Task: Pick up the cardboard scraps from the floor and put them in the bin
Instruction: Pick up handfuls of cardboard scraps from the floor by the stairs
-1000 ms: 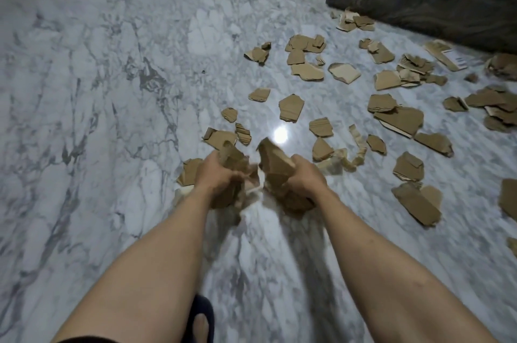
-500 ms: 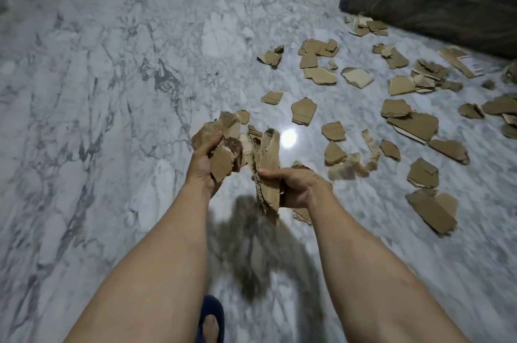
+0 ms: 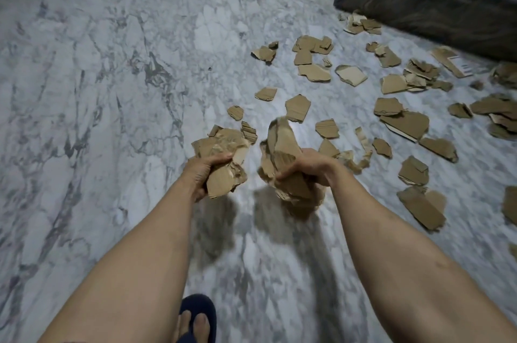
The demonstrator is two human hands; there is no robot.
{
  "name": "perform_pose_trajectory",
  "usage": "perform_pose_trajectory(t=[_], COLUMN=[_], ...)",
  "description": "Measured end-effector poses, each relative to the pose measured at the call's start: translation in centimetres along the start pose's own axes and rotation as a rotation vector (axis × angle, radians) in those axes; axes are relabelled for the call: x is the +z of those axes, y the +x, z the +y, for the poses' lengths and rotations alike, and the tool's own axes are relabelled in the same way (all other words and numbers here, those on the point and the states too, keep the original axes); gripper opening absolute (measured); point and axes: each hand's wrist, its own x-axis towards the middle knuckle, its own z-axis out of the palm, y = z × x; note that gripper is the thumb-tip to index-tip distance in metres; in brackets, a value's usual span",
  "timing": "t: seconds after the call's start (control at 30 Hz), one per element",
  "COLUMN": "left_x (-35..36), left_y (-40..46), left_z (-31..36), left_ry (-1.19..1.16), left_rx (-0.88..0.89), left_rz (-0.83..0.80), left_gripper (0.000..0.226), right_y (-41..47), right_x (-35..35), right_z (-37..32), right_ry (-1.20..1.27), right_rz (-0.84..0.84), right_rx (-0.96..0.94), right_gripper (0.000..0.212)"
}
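My left hand (image 3: 202, 175) grips a bunch of brown cardboard scraps (image 3: 223, 152) held above the marble floor. My right hand (image 3: 310, 169) grips a second, taller bunch of scraps (image 3: 282, 147) beside it. Both bunches hang in the air and cast shadows on the floor below. Several more torn cardboard scraps (image 3: 402, 123) lie scattered over the floor ahead and to the right. No bin is in view.
The grey-veined marble floor (image 3: 98, 91) stretches to the left and ahead. A dark stone step (image 3: 425, 4) runs along the back right, with scraps at its foot. My foot in a dark slipper (image 3: 197, 317) shows at the bottom edge.
Both hands have lifted their cardboard bunches off the floor and moved slightly apart. The view has risen, and the scraps under my hands are gone from the floor.
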Motion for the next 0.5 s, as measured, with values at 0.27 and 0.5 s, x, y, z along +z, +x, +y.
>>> perform_pose_trajectory(t=[0.27,0.5], left_x=[-2.7,-0.6], left_y=[4.2,5.4], left_z=[-2.1,-0.6], left_ry=[0.91,1.14], left_rx=[0.015,0.092], left_rz=[0.448,0.395], left_gripper=[0.101,0.079], right_y=[2.2,2.0], right_x=[3.0,3.5], right_z=[3.8,3.7], right_ry=[-0.574,-0.687], right_rz=[0.274,0.454], right_rx=[0.205,0.064], right_gripper=[0.106,0.079])
